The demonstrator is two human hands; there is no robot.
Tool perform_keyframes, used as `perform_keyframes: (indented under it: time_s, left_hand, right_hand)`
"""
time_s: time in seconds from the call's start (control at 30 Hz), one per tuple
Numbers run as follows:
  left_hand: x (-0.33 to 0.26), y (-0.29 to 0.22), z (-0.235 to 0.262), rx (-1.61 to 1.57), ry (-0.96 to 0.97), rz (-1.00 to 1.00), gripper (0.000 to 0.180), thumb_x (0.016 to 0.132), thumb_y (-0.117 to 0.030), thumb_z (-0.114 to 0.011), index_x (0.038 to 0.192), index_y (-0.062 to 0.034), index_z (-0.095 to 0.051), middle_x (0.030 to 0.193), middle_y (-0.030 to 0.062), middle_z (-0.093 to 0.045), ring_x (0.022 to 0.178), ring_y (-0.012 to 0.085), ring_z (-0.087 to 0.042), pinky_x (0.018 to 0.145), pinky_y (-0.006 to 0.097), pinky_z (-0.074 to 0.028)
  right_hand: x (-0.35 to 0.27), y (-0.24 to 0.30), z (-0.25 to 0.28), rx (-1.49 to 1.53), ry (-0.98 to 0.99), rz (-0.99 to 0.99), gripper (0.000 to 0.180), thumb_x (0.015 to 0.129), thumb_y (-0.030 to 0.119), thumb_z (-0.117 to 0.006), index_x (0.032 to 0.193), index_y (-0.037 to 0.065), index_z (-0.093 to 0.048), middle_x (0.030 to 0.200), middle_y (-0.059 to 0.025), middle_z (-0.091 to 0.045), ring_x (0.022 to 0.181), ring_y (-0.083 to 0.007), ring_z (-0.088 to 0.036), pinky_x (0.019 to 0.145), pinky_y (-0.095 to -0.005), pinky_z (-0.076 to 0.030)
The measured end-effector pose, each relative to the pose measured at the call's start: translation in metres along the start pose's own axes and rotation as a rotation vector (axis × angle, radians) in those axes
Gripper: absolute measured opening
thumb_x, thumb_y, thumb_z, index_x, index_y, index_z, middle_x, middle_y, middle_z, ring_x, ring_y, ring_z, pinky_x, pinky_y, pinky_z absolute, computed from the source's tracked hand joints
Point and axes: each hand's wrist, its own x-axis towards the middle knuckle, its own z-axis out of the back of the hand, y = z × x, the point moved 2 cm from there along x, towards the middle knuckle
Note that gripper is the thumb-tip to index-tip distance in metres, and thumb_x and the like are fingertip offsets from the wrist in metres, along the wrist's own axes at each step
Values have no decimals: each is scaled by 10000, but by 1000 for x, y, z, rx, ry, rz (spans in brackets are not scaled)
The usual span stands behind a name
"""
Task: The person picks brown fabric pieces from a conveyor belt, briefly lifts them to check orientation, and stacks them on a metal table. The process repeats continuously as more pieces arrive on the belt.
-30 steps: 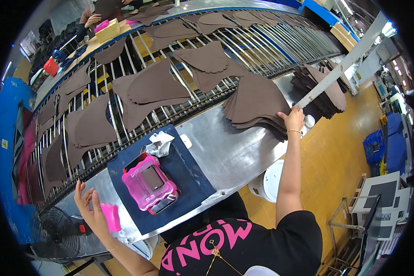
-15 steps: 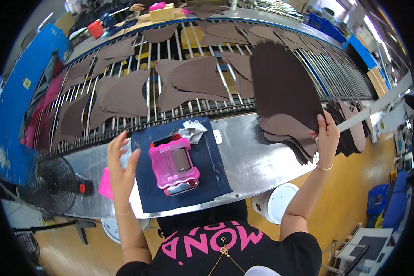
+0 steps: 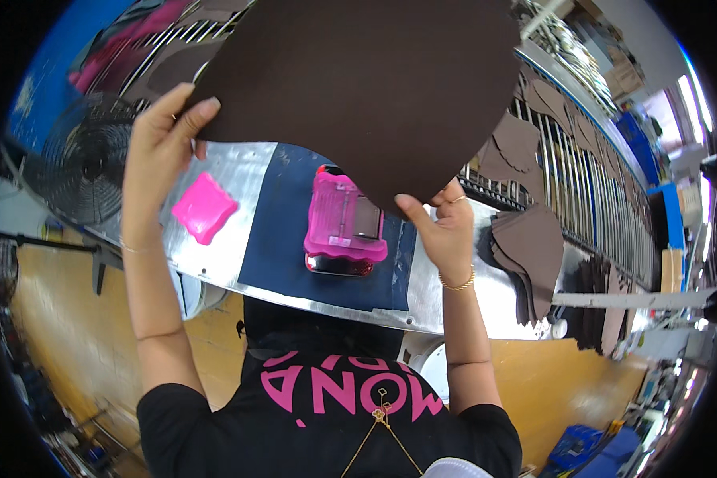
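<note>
A large dark brown cut panel (image 3: 358, 72) with curved edges spans the top middle, held up above the bench. My left hand (image 3: 159, 139) pinches its left corner between thumb and fingers. The panel's lower point is gripped by my right hand (image 3: 444, 223), thumb on the near face and fingers partly hidden behind. Below it, a pink plastic case (image 3: 334, 219) with a small dark block inside lies on a dark blue mat (image 3: 283, 247). The panel covers the mat's far part.
A pink lid-like piece (image 3: 205, 209) rests on the metal bench (image 3: 223, 259), near a black fan (image 3: 92, 163). Stacked brown panels (image 3: 538, 251) lie at the right. Beyond runs a rack of metal bars (image 3: 570, 151) bearing more panels. A pale bar (image 3: 629, 299) juts in from the right.
My right hand has brought the panel left and nearer, from above the right-hand stack to over the mat. My left hand, open before, has taken its other corner. The view has turned.
</note>
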Motion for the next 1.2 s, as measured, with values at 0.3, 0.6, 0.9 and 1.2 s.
perform_keyframes:
  time_s: [0.3,0.6,0.9,1.2]
  left_hand:
    - [-20,13,34,112,-74,19,197,880,-163,-664,996,-4,-663,736,7,-612,519,42,-522,447,156,-370]
    - [-24,44,-36,462,316,-208,91,824,-66,-643,860,14,-619,733,123,-551,634,275,-570,571,336,-448]
    - [-23,14,-141,345,518,-543,81,790,-156,-683,826,-87,-665,778,52,-565,609,283,-594,550,369,-482]
    - [3,-22,-224,258,544,-687,109,761,-143,-716,788,-52,-662,885,70,-511,761,263,-575,622,371,-464]
  right_hand:
    - [0,-5,-33,-386,36,170,141,718,115,-778,825,64,-702,733,-89,-660,610,-244,-587,773,-338,-440]
    - [-54,-20,40,-649,33,31,128,731,38,-748,849,26,-701,802,-114,-675,736,-276,-628,763,-353,-460]
    - [-150,-27,136,-586,-390,-329,85,783,28,-733,858,-3,-707,814,-66,-691,764,-128,-601,749,-273,-455]
    - [-173,26,194,-458,-490,-432,86,866,45,-672,871,9,-594,674,35,-482,651,-48,-400,590,-183,-325]
